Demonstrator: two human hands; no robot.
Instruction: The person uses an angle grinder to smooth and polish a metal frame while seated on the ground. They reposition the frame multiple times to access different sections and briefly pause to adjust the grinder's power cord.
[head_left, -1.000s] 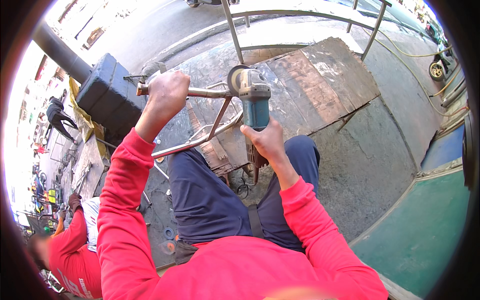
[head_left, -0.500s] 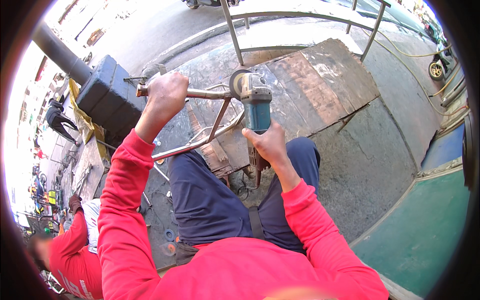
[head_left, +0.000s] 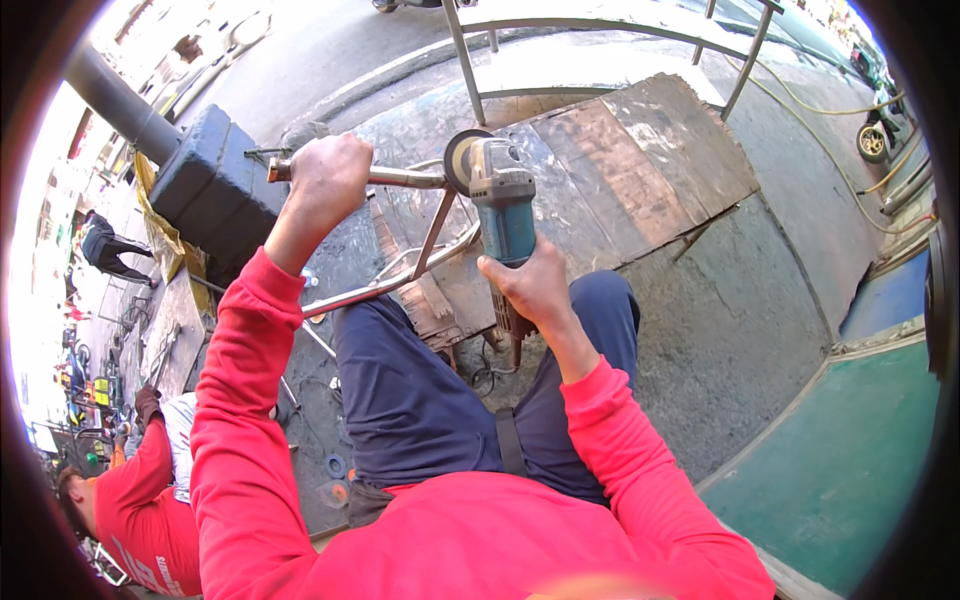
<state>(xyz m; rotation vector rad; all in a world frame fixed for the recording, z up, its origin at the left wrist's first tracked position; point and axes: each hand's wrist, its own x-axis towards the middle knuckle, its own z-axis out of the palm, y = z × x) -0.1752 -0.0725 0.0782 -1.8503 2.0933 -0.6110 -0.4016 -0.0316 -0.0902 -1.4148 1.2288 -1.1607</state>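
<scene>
My left hand [head_left: 333, 182] is closed round the upper tube of a bent metal tube frame [head_left: 432, 235], near the tube's end. The frame's lower tube slants down to above my left thigh. In my right hand [head_left: 534, 288] is a teal and grey angle grinder [head_left: 507, 222], its body upright in view and its head pointing away from me. The grinder's disc [head_left: 459, 160] is at the right end of the upper tube; whether it touches the metal I cannot tell. My right fingers wrap the grinder's body, mostly hidden behind it.
A worn wooden board [head_left: 660, 150] lies low beyond my knees, with a metal rack [head_left: 462, 60] behind it. A dark blue block [head_left: 215, 180] stands at the left. A co-worker in a red top [head_left: 150, 510] crouches at the lower left. A green panel [head_left: 830, 470] lies at the right.
The grinder, the tube frame and both hands have shifted slightly left and away from me. Both grips stay as they were.
</scene>
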